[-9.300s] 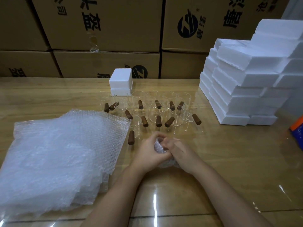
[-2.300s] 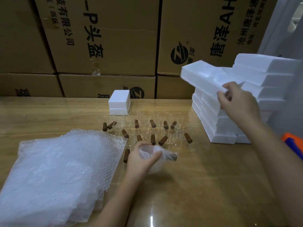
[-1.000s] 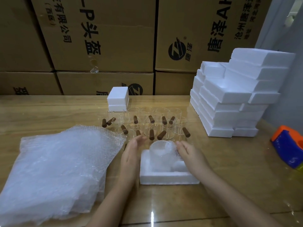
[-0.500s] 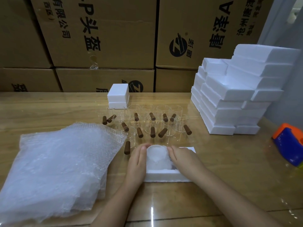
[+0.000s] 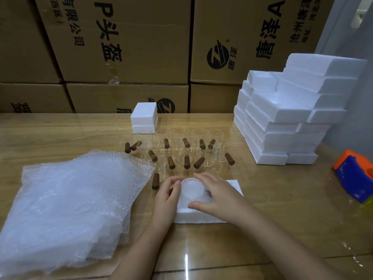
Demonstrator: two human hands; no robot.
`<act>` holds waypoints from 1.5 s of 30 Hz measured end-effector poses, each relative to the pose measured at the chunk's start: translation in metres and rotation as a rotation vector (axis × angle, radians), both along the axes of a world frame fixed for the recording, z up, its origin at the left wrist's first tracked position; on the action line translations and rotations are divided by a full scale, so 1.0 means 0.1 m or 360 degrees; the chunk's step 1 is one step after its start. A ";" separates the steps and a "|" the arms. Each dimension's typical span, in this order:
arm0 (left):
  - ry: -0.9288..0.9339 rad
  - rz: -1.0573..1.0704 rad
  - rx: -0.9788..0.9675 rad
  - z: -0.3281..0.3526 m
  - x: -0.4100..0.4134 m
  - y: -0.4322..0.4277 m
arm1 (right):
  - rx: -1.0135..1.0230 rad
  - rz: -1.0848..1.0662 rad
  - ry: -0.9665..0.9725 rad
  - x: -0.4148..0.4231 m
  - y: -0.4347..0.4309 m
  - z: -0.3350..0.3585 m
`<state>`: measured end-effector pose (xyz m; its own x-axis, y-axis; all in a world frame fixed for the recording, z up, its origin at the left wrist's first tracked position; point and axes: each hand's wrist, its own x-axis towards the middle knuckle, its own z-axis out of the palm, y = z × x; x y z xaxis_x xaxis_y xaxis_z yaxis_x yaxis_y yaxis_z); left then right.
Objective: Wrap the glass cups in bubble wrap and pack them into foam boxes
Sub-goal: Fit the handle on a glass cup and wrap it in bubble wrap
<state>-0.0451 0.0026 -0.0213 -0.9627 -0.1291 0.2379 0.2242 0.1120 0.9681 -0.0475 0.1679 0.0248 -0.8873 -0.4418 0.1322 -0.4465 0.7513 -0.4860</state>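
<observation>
The wrapped cup (image 5: 190,190) sat in the open foam box (image 5: 201,218) on the table (image 5: 282,199), just in front of the bare glass cups (image 5: 181,150). The left hand (image 5: 167,196) held its left side with curled fingers. The right hand (image 5: 218,196) lay over it, thumb and fingers spread round its rim. The bubble wrap pile (image 5: 76,203) lay to the left, and the stacked foam boxes (image 5: 282,122) stood to the right.
</observation>
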 end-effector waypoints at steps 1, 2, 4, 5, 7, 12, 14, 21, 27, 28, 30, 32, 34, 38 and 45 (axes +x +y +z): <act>0.0006 -0.0004 0.0001 0.00 0.00 -0.01 | -0.0043 0.0010 -0.0029 -0.02 -0.01 0.00; 0.0010 -0.0007 -0.0006 0.00 0.00 -0.01 | -0.0098 0.0020 -0.0074 -0.04 -0.01 0.01; 0.0017 -0.0012 -0.0019 -0.01 0.00 -0.01 | -0.0182 0.0031 -0.0160 -0.08 0.00 0.01; 0.0019 -0.0011 -0.0022 -0.01 0.00 -0.01 | -0.0206 0.0036 -0.0185 -0.09 0.00 0.00; 0.0020 -0.0003 -0.0019 -0.01 -0.01 -0.01 | -0.0250 0.0042 -0.0223 -0.10 0.01 -0.01; -0.0037 0.0008 0.0099 0.02 0.00 -0.05 | -0.0324 0.0058 -0.0297 -0.14 0.03 -0.04; -0.0098 0.0040 0.0208 0.03 0.02 -0.08 | -0.0316 0.0063 -0.0303 -0.14 0.03 -0.04; -0.0213 0.0020 0.0009 -0.02 0.02 -0.10 | -0.0237 0.0083 -0.0237 -0.13 0.01 -0.04; -0.0163 0.0067 -0.0013 -0.04 0.03 -0.09 | -0.0331 0.0056 -0.0174 -0.12 0.21 0.08; -0.0163 0.0081 -0.0020 -0.05 0.03 -0.09 | -0.0378 0.0008 -0.0080 -0.14 0.29 0.16; -0.0165 0.0117 -0.0041 -0.07 0.03 -0.09 | -0.0531 -0.0122 0.0163 -0.23 0.47 0.39; -0.0163 0.0144 -0.0059 -0.08 0.03 -0.09 | -0.0587 -0.0290 0.0498 -0.38 0.67 0.64; -0.0152 0.0158 -0.0083 -0.08 0.03 -0.09 | -0.0548 -0.0472 0.0771 -0.55 0.88 0.92; -0.0174 0.0166 -0.0048 -0.09 0.02 -0.08 | -0.0370 -0.0835 0.1230 -0.77 1.28 1.42; -0.0172 0.0176 -0.0047 -0.08 0.02 -0.08 | 0.0167 -0.1323 0.1290 -1.05 1.80 1.96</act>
